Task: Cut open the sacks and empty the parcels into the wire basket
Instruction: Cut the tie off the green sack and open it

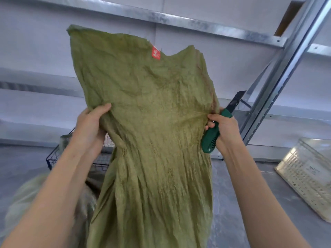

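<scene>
Grey floor [232, 203], warehouse bay. Green sack [152, 131]: held up, limp, in front of the wire basket [59, 154]. Left hand [91, 122]: fingers clamped on its left edge. Right hand [225, 127]: curled round a utility knife [210, 138], blade out, thumb pinching the right edge. Risk: a tug could drive the bare blade into fabric or knuckles. Basket contents hidden. White crate [304, 176], right: contents unclear. Steel racking [279, 83] behind.

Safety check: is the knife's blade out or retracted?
Out: the dark blade juts up from the green knife gripped in the right hand.
</scene>
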A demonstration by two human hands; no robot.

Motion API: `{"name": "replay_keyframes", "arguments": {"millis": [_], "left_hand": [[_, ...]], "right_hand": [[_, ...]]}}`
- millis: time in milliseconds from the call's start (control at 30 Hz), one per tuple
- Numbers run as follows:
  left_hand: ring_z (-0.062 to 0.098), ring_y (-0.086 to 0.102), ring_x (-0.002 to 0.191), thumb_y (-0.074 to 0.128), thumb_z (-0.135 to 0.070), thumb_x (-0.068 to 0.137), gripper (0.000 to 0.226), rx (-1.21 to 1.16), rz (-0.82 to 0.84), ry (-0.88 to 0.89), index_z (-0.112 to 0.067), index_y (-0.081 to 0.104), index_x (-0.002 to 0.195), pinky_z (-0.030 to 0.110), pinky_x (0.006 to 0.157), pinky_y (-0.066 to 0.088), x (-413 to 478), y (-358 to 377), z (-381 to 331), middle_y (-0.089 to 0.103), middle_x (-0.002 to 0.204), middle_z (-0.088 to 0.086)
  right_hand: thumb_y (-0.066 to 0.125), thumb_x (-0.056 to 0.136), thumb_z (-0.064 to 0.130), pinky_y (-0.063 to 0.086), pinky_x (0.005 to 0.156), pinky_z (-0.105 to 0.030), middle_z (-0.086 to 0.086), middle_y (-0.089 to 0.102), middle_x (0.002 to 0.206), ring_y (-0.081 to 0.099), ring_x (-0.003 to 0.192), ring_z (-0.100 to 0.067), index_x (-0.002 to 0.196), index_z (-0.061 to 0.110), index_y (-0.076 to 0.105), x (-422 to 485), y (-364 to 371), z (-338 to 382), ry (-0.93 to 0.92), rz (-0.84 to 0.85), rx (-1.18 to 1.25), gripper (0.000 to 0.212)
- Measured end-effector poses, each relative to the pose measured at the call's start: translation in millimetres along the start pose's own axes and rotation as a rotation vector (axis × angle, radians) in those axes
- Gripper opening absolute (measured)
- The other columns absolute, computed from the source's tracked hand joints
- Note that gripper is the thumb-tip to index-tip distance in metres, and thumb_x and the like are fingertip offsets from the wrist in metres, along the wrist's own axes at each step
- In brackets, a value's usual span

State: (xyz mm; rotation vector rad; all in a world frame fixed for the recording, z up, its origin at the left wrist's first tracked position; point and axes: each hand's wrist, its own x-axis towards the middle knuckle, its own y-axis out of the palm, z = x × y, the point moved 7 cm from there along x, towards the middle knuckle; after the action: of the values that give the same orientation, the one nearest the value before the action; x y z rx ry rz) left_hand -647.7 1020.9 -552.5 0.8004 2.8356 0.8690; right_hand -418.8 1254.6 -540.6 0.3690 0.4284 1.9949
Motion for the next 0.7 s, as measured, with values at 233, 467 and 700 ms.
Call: {"name": "replay_keyframes", "arguments": {"millis": [233,467,700], "left_hand": [[0.022,0.062,0.089,0.038,0.018,0.081,0.037,0.102,0.003,0.071,-0.013,0.057,0.088,0.033,0.079,0.05,3.6,4.2,-28.8,0.065,0.094,0.007],[0.019,0.061,0.081,0.041,0.006,0.08,0.025,0.057,0.047,-0.006,-0.01,0.059,0.086,0.029,0.072,0.046,-5.6,9.4,-41.4,0.065,0.088,0.004],[0.012,0.07,0.09,0.047,-0.011,0.092,0.025,0.118,0.168,-0.02,-0.018,0.071,0.093,0.035,0.086,0.048,-23.9,25.8,-59.9,0.075,0.097,-0.003]], "right_hand": [[0.05,0.087,-0.01,0.039,0.042,-0.022,-0.002,0.041,0.056,0.04,0.04,-0.01,0.085,0.009,0.052,10.1,-4.1,-10.5,0.01,-0.052,-0.047,0.019],[0.051,0.086,-0.009,0.039,0.041,-0.022,-0.003,0.041,0.054,0.04,0.039,-0.012,0.08,0.013,0.052,7.8,-9.9,1.7,0.029,-0.115,-0.045,0.023],[0.07,0.083,0.032,0.041,0.045,-0.027,-0.006,0.065,0.089,0.042,0.042,-0.014,0.101,0.006,0.063,6.0,10.4,32.8,0.076,0.048,-0.236,0.033]]}}
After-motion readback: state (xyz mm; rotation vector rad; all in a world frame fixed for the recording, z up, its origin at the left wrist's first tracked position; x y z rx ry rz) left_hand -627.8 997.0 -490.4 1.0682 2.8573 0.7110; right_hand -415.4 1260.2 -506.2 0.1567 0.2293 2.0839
